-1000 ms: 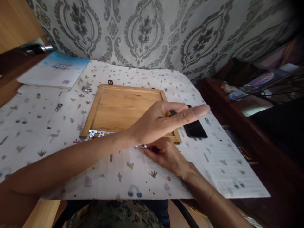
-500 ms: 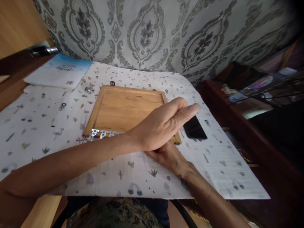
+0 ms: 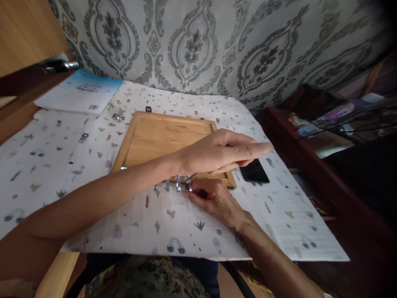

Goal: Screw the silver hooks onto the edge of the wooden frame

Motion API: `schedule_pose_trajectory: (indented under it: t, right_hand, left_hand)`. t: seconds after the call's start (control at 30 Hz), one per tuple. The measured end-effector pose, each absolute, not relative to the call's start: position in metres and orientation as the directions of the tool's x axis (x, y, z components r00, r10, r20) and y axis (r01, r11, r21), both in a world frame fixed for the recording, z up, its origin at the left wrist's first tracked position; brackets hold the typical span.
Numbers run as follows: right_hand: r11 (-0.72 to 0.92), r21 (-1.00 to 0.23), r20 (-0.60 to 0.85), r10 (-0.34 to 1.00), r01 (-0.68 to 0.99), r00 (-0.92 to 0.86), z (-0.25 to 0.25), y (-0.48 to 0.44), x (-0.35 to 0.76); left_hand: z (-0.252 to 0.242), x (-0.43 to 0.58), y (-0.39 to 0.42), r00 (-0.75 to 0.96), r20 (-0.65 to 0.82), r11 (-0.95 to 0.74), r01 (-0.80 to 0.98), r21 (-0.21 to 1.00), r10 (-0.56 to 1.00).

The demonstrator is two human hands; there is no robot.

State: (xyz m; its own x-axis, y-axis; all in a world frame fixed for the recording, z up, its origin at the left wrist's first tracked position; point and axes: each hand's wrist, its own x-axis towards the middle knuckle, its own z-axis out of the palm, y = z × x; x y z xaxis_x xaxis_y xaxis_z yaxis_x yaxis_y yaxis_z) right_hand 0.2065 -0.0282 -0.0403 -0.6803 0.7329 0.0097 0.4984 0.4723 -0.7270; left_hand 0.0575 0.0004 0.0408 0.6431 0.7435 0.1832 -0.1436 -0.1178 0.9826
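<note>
The shallow wooden tray-like board (image 3: 167, 134) lies on the patterned cloth, partly covered by my left forearm. A silvery metal rail with several hooks (image 3: 178, 184) sits along its near edge; its left part is hidden under the forearm. My right hand (image 3: 214, 200) is closed with its thumb and fingers pinching the right end of this hook rail. Above it my left hand (image 3: 221, 153) reaches across the board's right side, thumb stretched to the right over curled fingers. What lies in its grasp is hidden; a thin dark line shows beneath it near the rail.
A black phone (image 3: 254, 170) lies right of the board. A small shiny metal piece (image 3: 118, 117) is to its left. At the back left rests a blue-and-white book (image 3: 82, 92). A patterned curtain (image 3: 192, 45) hangs behind the table; a dark red ledge (image 3: 279, 128) borders the right.
My left hand has lifted and turned, its thumb now pointing further right. The hook rail's right part and my right hand's fingers have come into view. My right hand has barely moved.
</note>
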Motion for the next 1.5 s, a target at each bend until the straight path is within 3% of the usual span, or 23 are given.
schedule_pose_trajectory:
  t: [0.13, 0.3, 0.4, 0.6, 0.83, 0.93, 1.23, 1.37, 1.5]
  right_hand:
    - [0.471, -0.726, 0.005, 0.733, 0.502, -0.680, -0.040, -0.028, 0.207]
    - [0.475, -0.700, -0.006, 0.743, 0.534, -0.669, -0.040, -0.028, 0.206]
    - [0.484, -0.705, 0.009, 0.738, 0.519, -0.675, -0.040, -0.028, 0.205]
    - [0.487, -0.709, 0.023, 0.739, 0.510, -0.673, -0.043, -0.029, 0.205]
    - [0.506, -0.696, 0.043, 0.738, 0.510, -0.674, -0.040, -0.030, 0.206]
    - [0.499, -0.707, 0.039, 0.734, 0.501, -0.678, -0.040, -0.030, 0.206]
    - [0.530, -0.692, 0.081, 0.732, 0.490, -0.677, -0.045, -0.028, 0.206]
    - [0.538, -0.687, 0.084, 0.727, 0.489, -0.682, -0.045, -0.028, 0.206]
    - [0.528, -0.691, 0.073, 0.731, 0.494, -0.678, -0.044, -0.029, 0.206]
  left_hand:
    - [0.041, 0.056, -0.001, 0.657, 0.156, -0.088, -0.136, 0.987, 0.737]
    - [0.038, 0.059, -0.012, 0.353, 0.254, -0.212, -0.156, 0.965, 0.900]
    - [0.036, 0.061, -0.016, 0.261, 0.267, -0.227, -0.174, 0.958, 0.928]
    - [0.034, 0.065, -0.016, 0.271, 0.310, -0.273, -0.165, 0.948, 0.911]
    - [0.038, 0.053, 0.003, 0.629, 0.184, -0.090, -0.178, 0.980, 0.756]
    - [0.039, 0.052, 0.004, 0.680, 0.182, -0.076, -0.183, 0.980, 0.710]
    - [0.035, 0.063, -0.016, 0.276, 0.266, -0.235, -0.141, 0.962, 0.924]
    - [0.034, 0.063, -0.015, 0.233, 0.269, -0.239, -0.151, 0.959, 0.935]
    - [0.036, 0.063, -0.011, 0.294, 0.275, -0.239, -0.151, 0.959, 0.915]
